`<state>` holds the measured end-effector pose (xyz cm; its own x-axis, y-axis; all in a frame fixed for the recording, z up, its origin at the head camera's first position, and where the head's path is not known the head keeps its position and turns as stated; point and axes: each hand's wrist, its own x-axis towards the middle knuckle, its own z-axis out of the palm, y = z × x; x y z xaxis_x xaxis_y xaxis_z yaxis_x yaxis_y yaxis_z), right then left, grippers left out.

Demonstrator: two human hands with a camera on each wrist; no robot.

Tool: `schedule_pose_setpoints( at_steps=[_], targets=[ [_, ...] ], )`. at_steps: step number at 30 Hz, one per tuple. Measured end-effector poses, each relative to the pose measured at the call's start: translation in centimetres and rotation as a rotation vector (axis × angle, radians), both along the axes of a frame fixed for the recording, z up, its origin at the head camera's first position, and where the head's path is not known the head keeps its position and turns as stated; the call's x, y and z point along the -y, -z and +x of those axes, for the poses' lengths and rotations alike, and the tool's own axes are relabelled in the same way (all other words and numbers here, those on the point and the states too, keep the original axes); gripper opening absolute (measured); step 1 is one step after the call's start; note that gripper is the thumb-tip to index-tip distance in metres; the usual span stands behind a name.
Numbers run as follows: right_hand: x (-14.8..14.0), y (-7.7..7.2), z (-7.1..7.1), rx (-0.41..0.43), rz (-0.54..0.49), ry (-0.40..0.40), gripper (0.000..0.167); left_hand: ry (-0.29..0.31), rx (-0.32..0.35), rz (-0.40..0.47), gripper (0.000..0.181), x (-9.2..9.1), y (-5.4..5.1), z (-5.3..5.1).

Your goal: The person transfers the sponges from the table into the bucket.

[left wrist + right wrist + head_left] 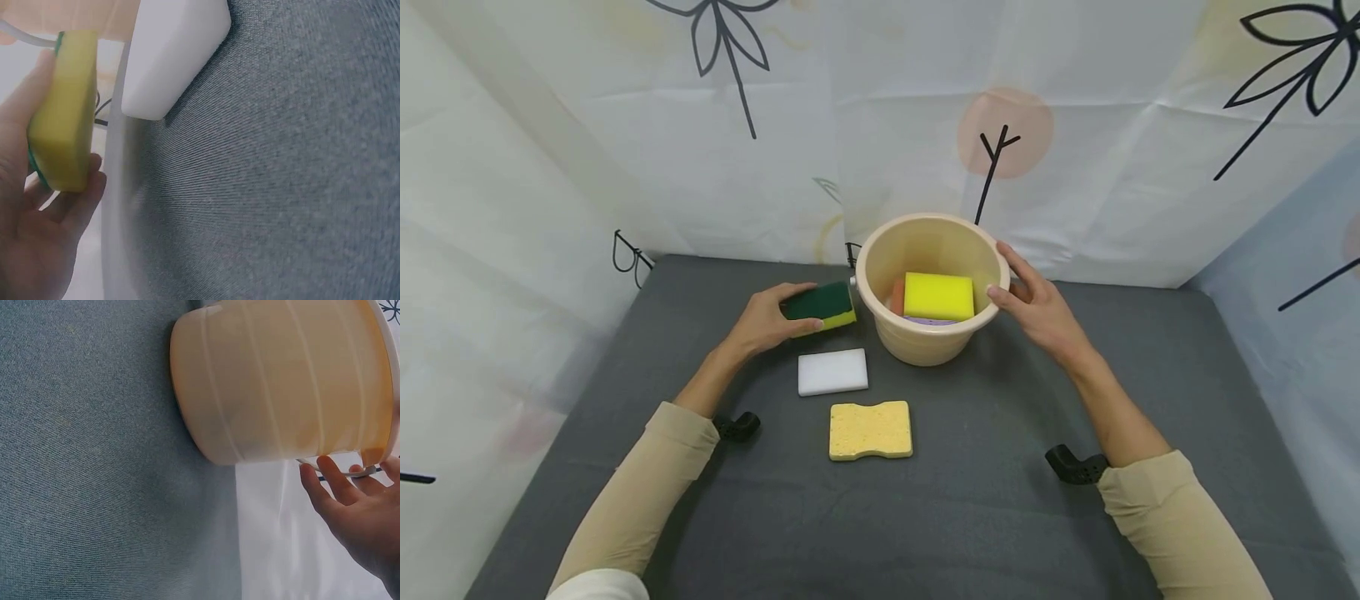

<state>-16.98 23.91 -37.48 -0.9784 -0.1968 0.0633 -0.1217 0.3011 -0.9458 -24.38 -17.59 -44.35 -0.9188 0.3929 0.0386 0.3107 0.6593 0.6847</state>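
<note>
At the left, a beige rolled-up sleeve (640, 492) ends above a black wrist mount (739, 427). The left hand (765, 321) is clamped, thumb opposite fingers, on a rectangular sponge with a dark green scouring face and yellow foam body (822, 304). This sponge is held just beside the bucket's left wall, green face up; the left wrist view shows it raised off the table. Whether it touches the bucket cannot be determined.

Below the sponge, a white rectangular foam block (832, 372) lies flat on the dark grey cloth-textured table (985, 517). Nearer the person, and slightly right, lies a pale yellow porous sponge with notched long sides (870, 430).

Next, a cream round plastic bucket (925, 346) stands near the table's far edge. It contains a bright yellow rectangular block (938, 296), with an orange piece (897, 297) at its left and a purple piece (931, 321) below; both are partly hidden.

At the right, the right hand (1037, 308) grips the bucket's rim, thumb at the near side, fingers along the outer wall beside a thin handle (359, 474).
</note>
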Motion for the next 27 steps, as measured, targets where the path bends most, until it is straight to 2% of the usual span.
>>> schedule_pose_setpoints(
  at_steps=[6,12,15,20,27],
  targets=[
    [-0.2,0.2,-0.2,0.014,0.015,-0.001,0.070,-0.034,-0.083,0.040,0.069,0.2,-1.1,0.3],
    [-0.3,0.2,-0.3,0.016,0.034,0.001,0.070,-0.039,-0.212,0.068,0.065,0.6,-2.4,0.1],
    [-0.3,0.1,-0.3,0.016,0.027,-0.002,0.070,-0.053,-0.257,0.079,0.064,0.9,-3.2,0.1],
    [-0.3,-0.2,-0.2,0.018,0.031,-0.012,0.070,-0.067,-0.308,0.070,0.063,1.0,-4.5,0.3],
    [-0.3,-0.4,-0.3,0.021,0.055,-0.006,0.070,-0.026,-0.341,0.098,0.062,0.7,-6.4,0.3]
  ],
)
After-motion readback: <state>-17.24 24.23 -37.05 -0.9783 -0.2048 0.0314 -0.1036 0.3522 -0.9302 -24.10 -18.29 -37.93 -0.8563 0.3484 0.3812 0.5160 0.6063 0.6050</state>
